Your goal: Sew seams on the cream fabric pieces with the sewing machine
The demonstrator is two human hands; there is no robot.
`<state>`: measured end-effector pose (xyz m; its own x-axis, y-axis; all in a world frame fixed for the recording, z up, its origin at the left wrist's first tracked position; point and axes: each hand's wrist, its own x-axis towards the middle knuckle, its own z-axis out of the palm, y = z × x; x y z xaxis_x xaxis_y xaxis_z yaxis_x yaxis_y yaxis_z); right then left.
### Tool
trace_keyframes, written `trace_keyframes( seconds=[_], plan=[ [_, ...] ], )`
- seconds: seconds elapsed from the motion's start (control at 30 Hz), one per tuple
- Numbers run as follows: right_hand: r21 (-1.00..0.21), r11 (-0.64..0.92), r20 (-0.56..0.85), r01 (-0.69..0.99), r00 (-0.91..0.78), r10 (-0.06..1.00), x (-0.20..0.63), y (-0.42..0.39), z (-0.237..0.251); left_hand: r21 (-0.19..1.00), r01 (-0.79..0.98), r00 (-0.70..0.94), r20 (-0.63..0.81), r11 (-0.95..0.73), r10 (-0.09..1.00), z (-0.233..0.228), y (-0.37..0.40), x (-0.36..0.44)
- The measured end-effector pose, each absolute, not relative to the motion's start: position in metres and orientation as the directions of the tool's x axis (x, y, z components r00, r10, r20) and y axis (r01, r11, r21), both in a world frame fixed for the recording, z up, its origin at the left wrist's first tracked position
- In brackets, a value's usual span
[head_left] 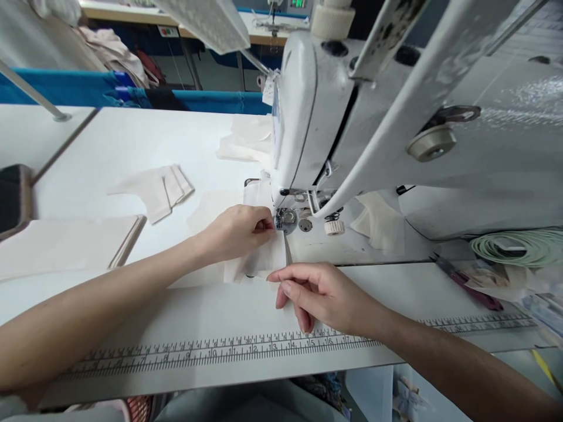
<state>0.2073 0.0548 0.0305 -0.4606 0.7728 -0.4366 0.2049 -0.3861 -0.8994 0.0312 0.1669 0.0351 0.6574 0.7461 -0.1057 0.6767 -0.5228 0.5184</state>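
A white sewing machine stands in front of me, with a pale cream fabric piece lying under its needle area. My left hand is closed, its fingers curled in a pinch right beside the presser foot, on the fabric; the fingertips are partly hidden. My right hand is nearer the table's front edge, palm sideways and fingers loosely apart. Its index fingertip reaches the near edge of the fabric, and I see nothing gripped in it.
Cut fabric pieces and a folded stack lie to the left. More cloth is under the machine arm. At right are thread snips and a coiled green cord. A ruler tape runs along the front edge.
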Motion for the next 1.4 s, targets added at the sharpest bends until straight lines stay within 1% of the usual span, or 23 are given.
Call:
trace_keyframes(
  seconds=[0.23,0.33,0.37,0.4,0.43,0.47,0.5,0.53,0.57,0.63,0.67,0.73,0.83,1.1,1.27,1.4],
  plan=[
    [-0.890,-0.392,-0.455,0.233,-0.469,0.756,0.209,0.055,0.031,0.519,0.676,0.664,-0.119,-0.524,0.738,0.035,0.168,0.031],
    [-0.892,-0.353,-0.451,0.283,-0.475,0.756,0.213,0.055,0.033,0.525,0.671,0.667,-0.118,-0.524,0.736,0.036,0.168,0.031],
    [-0.897,-0.299,-0.427,0.325,-0.468,0.774,0.214,0.055,0.033,0.528,0.669,0.668,-0.119,-0.523,0.735,0.037,0.168,0.031],
    [-0.902,-0.203,-0.374,0.381,-0.454,0.809,0.216,0.056,0.033,0.531,0.670,0.667,-0.123,-0.519,0.735,0.037,0.168,0.032],
    [-0.890,-0.069,-0.286,0.451,-0.434,0.855,0.218,0.057,0.033,0.533,0.672,0.666,-0.131,-0.514,0.735,0.037,0.168,0.032],
    [-0.842,0.086,-0.169,0.533,-0.411,0.896,0.219,0.059,0.032,0.535,0.676,0.663,-0.141,-0.507,0.736,0.038,0.168,0.032],
    [-0.751,0.235,-0.036,0.617,-0.394,0.918,0.221,0.061,0.030,0.538,0.680,0.659,-0.149,-0.498,0.738,0.038,0.168,0.032],
    [-0.628,0.354,0.088,0.693,-0.389,0.917,0.222,0.063,0.028,0.542,0.682,0.655,-0.156,-0.491,0.739,0.038,0.167,0.033],
    [-0.500,0.431,0.184,0.752,-0.394,0.901,0.224,0.065,0.026,0.546,0.683,0.653,-0.160,-0.485,0.740,0.038,0.167,0.033],
    [-0.291,0.499,0.284,0.816,-0.424,0.860,0.225,0.069,0.021,0.552,0.685,0.648,-0.162,-0.477,0.744,0.037,0.167,0.033],
    [-0.219,0.516,0.305,0.829,-0.444,0.843,0.225,0.070,0.019,0.552,0.687,0.645,-0.161,-0.473,0.747,0.037,0.167,0.033],
    [-0.119,0.534,0.314,0.837,-0.479,0.820,0.225,0.071,0.017,0.549,0.693,0.636,-0.160,-0.467,0.755,0.036,0.167,0.033],
    [-0.036,0.540,0.301,0.841,-0.506,0.809,0.223,0.071,0.017,0.546,0.702,0.624,-0.164,-0.456,0.764,0.036,0.167,0.034],
    [0.077,0.520,0.243,0.850,-0.522,0.817,0.218,0.072,0.017,0.550,0.687,0.636,-0.140,-0.474,0.759,0.035,0.166,0.034],
    [0.093,0.505,0.217,0.858,-0.513,0.831,0.214,0.072,0.018,0.464,0.716,0.646,-0.156,-0.522,0.747,0.040,0.169,0.026],
    [0.109,0.489,0.208,0.865,-0.501,0.840,0.205,0.069,0.019,0.376,0.766,0.628,-0.269,-0.521,0.730,0.056,0.177,0.005]
  ],
)
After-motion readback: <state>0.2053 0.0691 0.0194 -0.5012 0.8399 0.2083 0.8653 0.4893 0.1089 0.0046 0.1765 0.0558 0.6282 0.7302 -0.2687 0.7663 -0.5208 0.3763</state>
